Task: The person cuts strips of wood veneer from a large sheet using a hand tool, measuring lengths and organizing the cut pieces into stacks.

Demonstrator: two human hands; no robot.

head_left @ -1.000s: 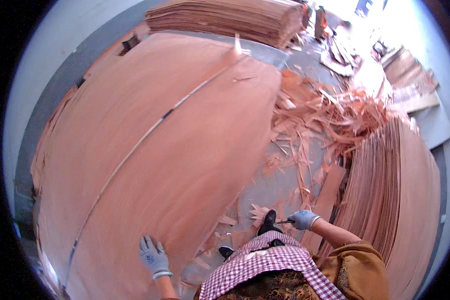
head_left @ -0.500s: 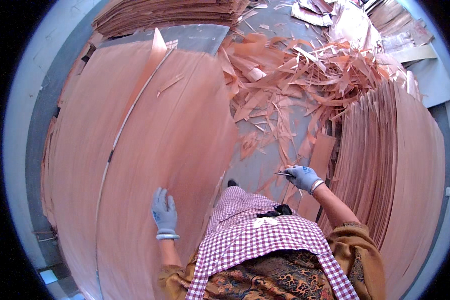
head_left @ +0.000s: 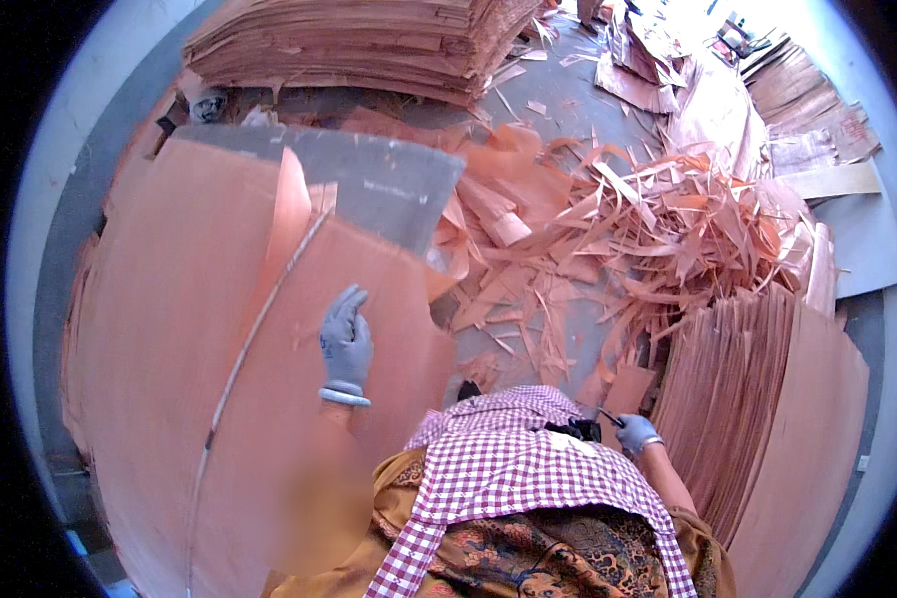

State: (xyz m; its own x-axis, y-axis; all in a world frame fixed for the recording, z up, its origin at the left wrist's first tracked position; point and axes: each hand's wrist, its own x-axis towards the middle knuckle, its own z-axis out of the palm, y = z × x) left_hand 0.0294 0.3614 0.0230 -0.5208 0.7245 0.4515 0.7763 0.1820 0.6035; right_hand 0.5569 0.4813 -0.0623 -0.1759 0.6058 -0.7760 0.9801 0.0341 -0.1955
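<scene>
My left hand (head_left: 346, 339), in a grey-blue glove, is over the broad reddish wood veneer sheet (head_left: 169, 299) on the left, with its fingers stretched out and nothing in them. Whether the palm touches the sheet I cannot tell. A long thin rod (head_left: 241, 367), pale with a dark band, lies lengthwise on the veneer to the left of that hand. At its far end a narrow veneer strip (head_left: 289, 204) stands up. My right hand (head_left: 636, 433), gloved too, is closed around a slim dark knife-like tool (head_left: 608, 417) beside the apron. Its fingers are partly hidden.
A grey board (head_left: 399, 189) shows past the veneer's far edge. Beyond it lies a tall veneer stack (head_left: 359, 45). Torn veneer scraps (head_left: 668, 219) heap on the floor ahead. Another veneer stack (head_left: 728, 399) stands close on my right, by the wall.
My left hand has moved forward over the veneer. My right hand has drawn back toward my side with the tool. The view has tilted up, and more of the grey board shows.
</scene>
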